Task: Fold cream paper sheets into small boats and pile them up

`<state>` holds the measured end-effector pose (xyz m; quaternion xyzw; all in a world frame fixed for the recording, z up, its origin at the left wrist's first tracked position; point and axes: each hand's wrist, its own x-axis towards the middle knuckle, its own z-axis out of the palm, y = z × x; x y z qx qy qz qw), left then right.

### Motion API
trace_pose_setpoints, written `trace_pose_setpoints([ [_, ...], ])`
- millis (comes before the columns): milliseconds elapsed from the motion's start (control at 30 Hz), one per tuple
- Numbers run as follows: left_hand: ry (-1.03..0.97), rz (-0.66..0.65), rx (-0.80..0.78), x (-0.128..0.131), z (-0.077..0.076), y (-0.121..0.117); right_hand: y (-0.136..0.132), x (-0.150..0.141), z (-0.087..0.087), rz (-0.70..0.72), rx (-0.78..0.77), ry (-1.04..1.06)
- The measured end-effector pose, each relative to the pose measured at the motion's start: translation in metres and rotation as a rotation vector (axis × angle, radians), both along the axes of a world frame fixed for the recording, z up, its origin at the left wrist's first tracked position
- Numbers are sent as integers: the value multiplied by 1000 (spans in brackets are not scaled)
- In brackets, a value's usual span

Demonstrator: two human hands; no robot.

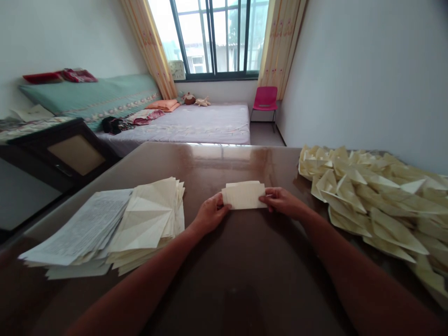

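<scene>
A folded sheet of cream paper [245,196] is held just over the table, its layers slightly offset along the top edge. My left hand [211,212] pinches its left end, thumb in front. At the right end, my right hand [280,201] grips it between thumb and fingers. To the left lies a stack of creased cream sheets [147,217], the top one marked with fold lines that meet near its right side. A pile of folded paper pieces [378,200] covers the right side of the table.
Printed sheets [84,224] lie fanned at the left, partly under the cream stack. The brown table [238,280] has a glossy top. Beyond it are a bed [217,121], a pink chair [265,99] and a window. A dark cabinet [75,151] stands at the left.
</scene>
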<state>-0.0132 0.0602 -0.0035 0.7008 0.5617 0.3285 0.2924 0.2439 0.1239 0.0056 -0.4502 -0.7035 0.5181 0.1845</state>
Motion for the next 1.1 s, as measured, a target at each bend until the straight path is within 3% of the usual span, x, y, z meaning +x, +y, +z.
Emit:
trace_pose_setpoints([
  [67, 35, 79, 28, 4, -3, 5, 0, -1, -1, -51, 66, -76],
  [133, 102, 147, 50, 7, -5, 9, -1, -5, -3, -98, 228, -198],
  [233, 188, 167, 80, 9, -6, 11, -5, -14, -8, -232, 531, -456],
  [300, 243, 154, 96, 10, -5, 10, -8, -19, -11, -296, 623, -589],
  [633, 355, 88, 133, 10, 1, 9, -11, -27, -12, -329, 616, -813],
  [867, 557, 121, 132, 10, 1, 10, -10, -30, -13, -356, 669, -818],
  [1100, 618, 115, 154, 12, -2, 10, -9, -31, -11, -358, 598, -817],
])
